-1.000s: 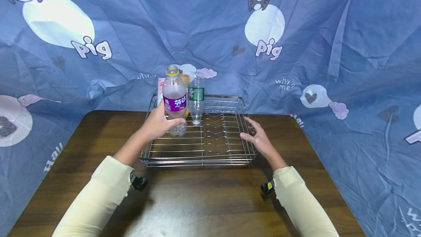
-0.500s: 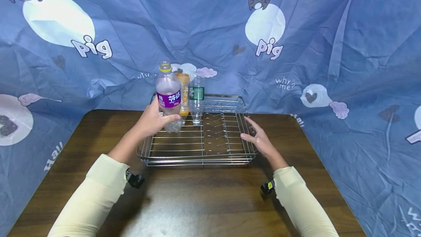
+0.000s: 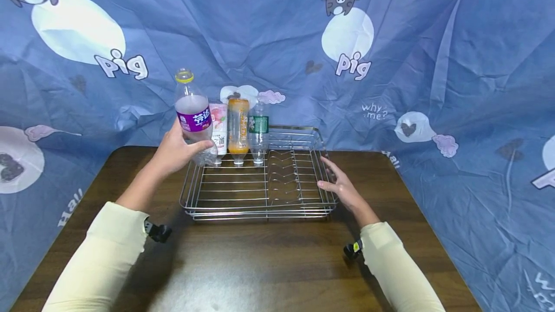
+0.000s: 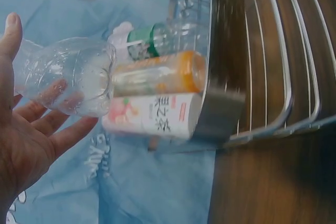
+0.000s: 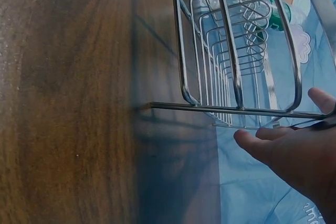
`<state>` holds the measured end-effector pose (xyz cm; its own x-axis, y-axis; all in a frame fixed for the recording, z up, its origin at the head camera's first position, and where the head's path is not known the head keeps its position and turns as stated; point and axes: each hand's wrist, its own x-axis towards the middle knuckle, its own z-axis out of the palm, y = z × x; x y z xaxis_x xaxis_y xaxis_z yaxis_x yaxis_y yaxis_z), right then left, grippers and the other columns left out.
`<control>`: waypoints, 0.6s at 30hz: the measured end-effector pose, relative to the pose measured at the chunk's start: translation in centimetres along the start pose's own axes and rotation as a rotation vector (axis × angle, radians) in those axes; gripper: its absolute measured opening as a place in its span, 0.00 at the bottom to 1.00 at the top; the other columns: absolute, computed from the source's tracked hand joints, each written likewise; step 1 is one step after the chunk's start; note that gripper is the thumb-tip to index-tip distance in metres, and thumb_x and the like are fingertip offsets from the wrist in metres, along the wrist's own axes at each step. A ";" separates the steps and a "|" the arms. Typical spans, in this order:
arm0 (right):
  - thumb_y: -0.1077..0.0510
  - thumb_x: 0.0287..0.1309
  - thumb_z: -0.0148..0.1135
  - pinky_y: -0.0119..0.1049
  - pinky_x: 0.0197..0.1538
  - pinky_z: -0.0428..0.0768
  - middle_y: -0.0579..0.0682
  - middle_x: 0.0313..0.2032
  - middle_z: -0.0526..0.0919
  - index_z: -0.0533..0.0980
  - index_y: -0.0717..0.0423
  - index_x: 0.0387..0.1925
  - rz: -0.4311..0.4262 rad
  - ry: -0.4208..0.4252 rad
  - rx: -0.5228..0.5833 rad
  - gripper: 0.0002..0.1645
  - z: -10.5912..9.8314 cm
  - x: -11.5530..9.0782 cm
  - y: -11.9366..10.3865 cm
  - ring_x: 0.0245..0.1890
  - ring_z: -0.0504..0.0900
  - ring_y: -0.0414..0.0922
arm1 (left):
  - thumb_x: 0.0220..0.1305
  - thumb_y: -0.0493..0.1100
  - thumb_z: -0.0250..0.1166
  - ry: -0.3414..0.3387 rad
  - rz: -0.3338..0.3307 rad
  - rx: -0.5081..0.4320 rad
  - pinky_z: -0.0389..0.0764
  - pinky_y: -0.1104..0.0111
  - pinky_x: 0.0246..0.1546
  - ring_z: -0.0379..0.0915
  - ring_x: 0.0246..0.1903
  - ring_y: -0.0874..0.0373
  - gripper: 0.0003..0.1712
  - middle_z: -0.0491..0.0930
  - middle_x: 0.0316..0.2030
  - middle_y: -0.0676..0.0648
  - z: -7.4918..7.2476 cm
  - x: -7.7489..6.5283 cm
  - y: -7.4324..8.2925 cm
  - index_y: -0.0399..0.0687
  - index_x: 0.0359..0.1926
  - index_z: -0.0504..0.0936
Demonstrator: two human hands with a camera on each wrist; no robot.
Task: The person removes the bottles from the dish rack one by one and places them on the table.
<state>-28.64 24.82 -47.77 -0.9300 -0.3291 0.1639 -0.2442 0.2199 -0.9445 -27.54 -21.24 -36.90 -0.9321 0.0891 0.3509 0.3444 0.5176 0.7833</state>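
Fanta bottle [image 3: 195,119], purple-labelled, is held up at the left rear corner of the wire dish rack [image 3: 295,127]; from my end I cannot tell whether its base sits inside or outside the side rail. Its long axis leans off upright: the yellow-ringed mouth points up and outward past the rack's left side, the base down and toward its middle. I see the left hand [image 3: 175,152] holding it, thumb and fingers round its lower body. At the rack's right side I have the right hand [image 3: 342,187], thumb and fingers spread well apart by the rail; I cannot make out how firmly it touches. Along the rack's left rear, three bottles stand neck down, near vertical: a peach-printed fruit-tea bottle [image 3: 220,122] nearest the corner, then an orange-lettered bottle [image 3: 238,124], then a green-labelled clear bottle [image 3: 258,124].
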 end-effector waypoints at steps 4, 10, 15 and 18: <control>0.64 0.60 0.62 0.64 0.72 0.54 0.66 0.76 0.52 0.51 0.58 0.79 0.007 -0.007 0.043 0.49 0.1 -0.3 0.0 0.74 0.49 0.69 | 0.57 0.46 0.77 0.028 -0.017 -0.004 0.65 0.41 0.65 0.66 0.64 0.35 0.49 0.70 0.63 0.32 -1.1 -0.3 -0.6 0.39 0.71 0.58; 0.68 0.59 0.61 0.54 0.70 0.63 0.71 0.72 0.57 0.46 0.58 0.80 0.018 0.003 0.113 0.52 0.3 -0.4 -0.1 0.71 0.58 0.66 | 0.59 0.46 0.76 0.086 -0.024 -0.013 0.69 0.43 0.59 0.70 0.59 0.37 0.46 0.74 0.58 0.32 -2.5 -0.9 -1.8 0.36 0.69 0.59; 0.71 0.58 0.59 0.56 0.76 0.45 0.70 0.76 0.45 0.41 0.65 0.79 -0.012 0.028 0.165 0.54 0.4 -0.3 0.2 0.75 0.46 0.68 | 0.60 0.47 0.75 0.104 -0.048 -0.005 0.71 0.43 0.56 0.72 0.56 0.36 0.47 0.75 0.57 0.31 -3.4 -1.4 -2.8 0.37 0.70 0.57; 0.71 0.58 0.59 0.57 0.76 0.43 0.71 0.76 0.44 0.41 0.67 0.78 -0.005 0.031 0.167 0.53 0.5 -0.3 0.4 0.76 0.45 0.67 | 0.61 0.48 0.74 0.112 -0.069 -0.002 0.70 0.41 0.56 0.70 0.57 0.35 0.47 0.73 0.58 0.30 -3.8 -1.7 -3.4 0.37 0.71 0.56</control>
<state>-28.30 24.57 -48.33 -0.9374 -0.3009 0.1753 -0.2026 0.0619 -0.9773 -26.72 -26.41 -38.20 -0.9355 -0.0421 0.3508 0.2798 0.5179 0.8084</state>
